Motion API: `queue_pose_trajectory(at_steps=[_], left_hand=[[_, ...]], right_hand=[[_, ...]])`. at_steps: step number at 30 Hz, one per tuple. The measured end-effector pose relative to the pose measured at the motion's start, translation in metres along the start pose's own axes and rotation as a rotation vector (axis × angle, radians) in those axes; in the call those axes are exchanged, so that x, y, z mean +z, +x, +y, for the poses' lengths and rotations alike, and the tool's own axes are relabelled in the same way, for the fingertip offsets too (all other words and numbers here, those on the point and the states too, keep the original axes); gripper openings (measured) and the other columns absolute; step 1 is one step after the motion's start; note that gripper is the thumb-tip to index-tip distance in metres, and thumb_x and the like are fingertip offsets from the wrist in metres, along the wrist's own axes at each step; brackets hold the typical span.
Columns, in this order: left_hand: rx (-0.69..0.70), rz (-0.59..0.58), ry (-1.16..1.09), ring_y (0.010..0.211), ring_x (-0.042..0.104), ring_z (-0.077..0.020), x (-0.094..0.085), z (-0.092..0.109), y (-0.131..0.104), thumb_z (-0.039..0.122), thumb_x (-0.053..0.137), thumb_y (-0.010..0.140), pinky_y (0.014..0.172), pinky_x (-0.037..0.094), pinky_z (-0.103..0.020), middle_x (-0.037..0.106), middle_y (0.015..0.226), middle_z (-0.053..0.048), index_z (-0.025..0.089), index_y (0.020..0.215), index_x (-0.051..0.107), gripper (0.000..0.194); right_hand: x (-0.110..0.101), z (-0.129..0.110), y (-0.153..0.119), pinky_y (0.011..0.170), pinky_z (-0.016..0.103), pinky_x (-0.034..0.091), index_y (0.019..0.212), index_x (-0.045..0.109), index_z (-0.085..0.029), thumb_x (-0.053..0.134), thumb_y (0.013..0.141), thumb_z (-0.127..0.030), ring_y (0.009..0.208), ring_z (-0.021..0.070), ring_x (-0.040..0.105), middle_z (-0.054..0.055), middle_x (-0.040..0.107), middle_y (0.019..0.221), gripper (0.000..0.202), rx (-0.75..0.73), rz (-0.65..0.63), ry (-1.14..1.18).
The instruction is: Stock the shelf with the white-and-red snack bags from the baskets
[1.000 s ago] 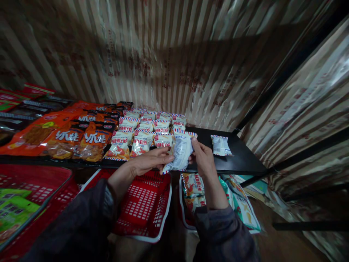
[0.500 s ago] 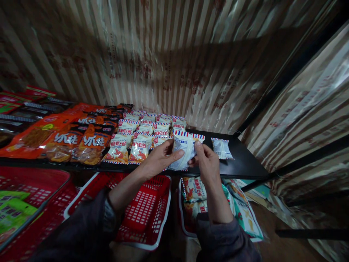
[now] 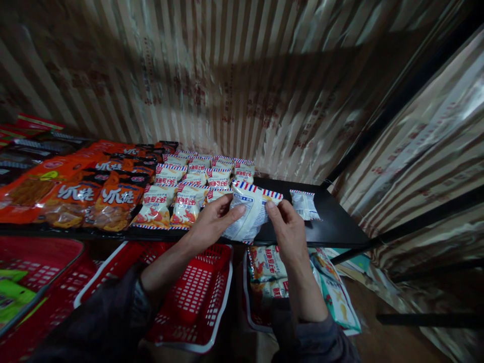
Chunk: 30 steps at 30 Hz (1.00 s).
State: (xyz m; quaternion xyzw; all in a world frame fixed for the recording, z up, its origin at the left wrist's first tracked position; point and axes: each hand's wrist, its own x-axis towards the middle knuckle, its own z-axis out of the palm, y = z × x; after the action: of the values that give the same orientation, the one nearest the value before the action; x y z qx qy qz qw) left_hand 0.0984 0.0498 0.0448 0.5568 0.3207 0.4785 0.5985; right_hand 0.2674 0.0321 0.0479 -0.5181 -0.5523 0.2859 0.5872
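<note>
Between my two hands a white snack bag (image 3: 249,216) with a red-and-blue striped top edge is held up, its printed back towards me. My left hand (image 3: 215,218) pinches its left side, thumb on the back face. On the right edge, near the top corner, my right hand (image 3: 288,226) grips it with thumb and fingers. Rows of matching snack bags (image 3: 186,204), fronts up, lie on the black shelf (image 3: 333,222) left of the held bag. A single bag (image 3: 303,204) lies back side up to the right.
Orange snack packs (image 3: 117,199) fill the shelf's left part. Below stand a red basket (image 3: 196,292), another basket (image 3: 245,282) holding snack bags, and a red basket (image 3: 49,252) with green packs. Striped cloth (image 3: 227,75) hangs behind; a black post (image 3: 378,121) rises at right.
The held bag has tilted, its lower end swinging left, and my right hand grips closer to its upper right corner. The whole view has shifted slightly.
</note>
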Motion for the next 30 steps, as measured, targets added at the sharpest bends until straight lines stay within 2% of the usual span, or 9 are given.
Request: queue_pose_trajectory(at_steps=[3,7,10,16,21,24,28,30], left_hand=[[-0.026,-0.023,-0.002,0.094,0.067,-0.0232,0.000,-0.003,0.000,0.045,0.069,0.077,0.077,0.051,-0.032,0.072,0.106,-0.009,0.015,0.110,0.063,0.045],[-0.040,-0.035,0.038,0.090,0.068,-0.0218,-0.002,-0.007,-0.001,0.044,0.067,0.079,0.077,0.052,-0.032,0.073,0.103,-0.009,0.014,0.107,0.064,0.041],[-0.047,-0.059,0.099,0.089,0.067,-0.0218,-0.006,-0.009,-0.003,0.043,0.067,0.079,0.075,0.052,-0.032,0.073,0.103,-0.009,0.014,0.106,0.065,0.040],[-0.084,-0.138,0.177,0.090,0.067,-0.0221,-0.010,-0.016,-0.006,0.041,0.064,0.080,0.079,0.053,-0.036,0.070,0.107,-0.010,0.014,0.115,0.061,0.045],[-0.058,-0.146,0.339,0.090,0.065,-0.0209,-0.011,-0.022,-0.007,0.038,0.060,0.082,0.077,0.052,-0.034,0.070,0.102,-0.008,0.015,0.113,0.062,0.038],[-0.046,-0.142,0.399,0.087,0.064,-0.0205,-0.012,-0.022,-0.009,0.039,0.059,0.082,0.075,0.051,-0.033,0.070,0.097,-0.006,0.016,0.107,0.065,0.034],[-0.040,-0.105,0.385,0.080,0.064,-0.0194,-0.011,-0.019,-0.013,0.039,0.058,0.082,0.070,0.050,-0.031,0.070,0.089,-0.006,0.017,0.095,0.068,0.027],[-0.072,-0.086,0.321,0.075,0.064,-0.0185,-0.011,-0.019,-0.014,0.038,0.060,0.080,0.067,0.049,-0.030,0.069,0.083,-0.005,0.017,0.089,0.067,0.024]], right_hand=[[0.003,0.002,0.001,0.071,0.028,0.047,0.084,0.070,-0.021,0.069,0.075,-0.049,0.077,0.0154,0.059,-0.001,0.070,0.080,0.029,0.073,-0.008,0.243],[0.002,0.006,0.004,0.069,0.027,0.047,0.079,0.072,-0.021,0.078,0.068,-0.043,0.071,0.0135,0.059,-0.002,0.070,0.076,0.025,0.171,0.017,0.374],[-0.004,0.007,0.006,0.068,0.026,0.046,0.078,0.073,-0.022,0.079,0.068,-0.041,0.070,0.0128,0.058,-0.002,0.069,0.075,0.022,0.172,-0.019,0.331],[-0.007,0.007,0.005,0.063,0.027,0.043,0.087,0.076,-0.023,0.076,0.072,-0.041,0.070,0.0142,0.058,0.001,0.071,0.081,0.024,0.087,-0.230,0.059],[-0.001,0.010,0.005,0.063,0.027,0.044,0.084,0.076,-0.023,0.074,0.073,-0.037,0.072,0.0148,0.058,0.001,0.068,0.081,0.018,0.026,-0.254,0.012],[0.002,0.013,0.004,0.067,0.028,0.045,0.078,0.073,-0.022,0.072,0.075,-0.034,0.072,0.0146,0.058,0.000,0.066,0.077,0.012,-0.009,-0.206,0.015],[0.002,0.018,0.004,0.067,0.028,0.045,0.078,0.070,-0.021,0.069,0.078,-0.036,0.072,0.0144,0.057,0.000,0.064,0.077,0.015,-0.028,0.005,-0.002],[0.002,0.021,0.005,0.066,0.028,0.044,0.079,0.069,-0.020,0.068,0.078,-0.038,0.071,0.0144,0.056,0.001,0.064,0.077,0.018,-0.020,0.045,-0.016]])
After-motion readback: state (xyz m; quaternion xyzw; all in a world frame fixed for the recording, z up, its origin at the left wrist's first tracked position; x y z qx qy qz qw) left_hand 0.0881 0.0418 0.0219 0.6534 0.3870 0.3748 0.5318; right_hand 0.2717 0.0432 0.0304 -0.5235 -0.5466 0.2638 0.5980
